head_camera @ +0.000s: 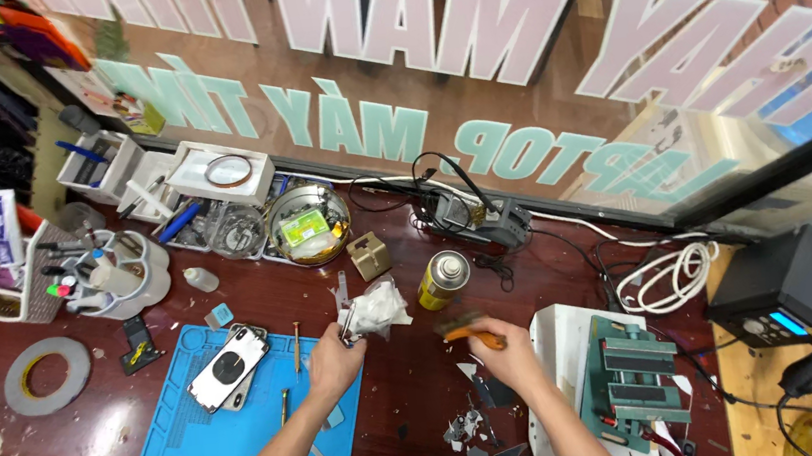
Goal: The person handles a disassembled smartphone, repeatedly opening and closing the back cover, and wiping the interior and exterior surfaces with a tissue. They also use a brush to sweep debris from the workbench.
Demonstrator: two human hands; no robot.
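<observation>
My left hand (332, 361) is closed on a crumpled white tissue (375, 310) and a small metal part, above the right edge of a blue work mat (187, 444). My right hand (499, 347) grips an orange-handled tool (464, 330), blurred, just right of the tissue. A white phone back housing (229, 365) lies on the mat to the left of my left hand. A yellow spray can (442, 279) lies on the desk between and beyond both hands.
A dark wooden desk (413, 388) runs along a glass window with lettering. On it sit a tape roll (47, 374), tool holder (114, 274), round metal tin (307, 226), small tan box (368, 255), green clamp jig (635, 375), coiled white cable (670, 276) and black station (785, 294). Shards (467, 428) lie near my right wrist.
</observation>
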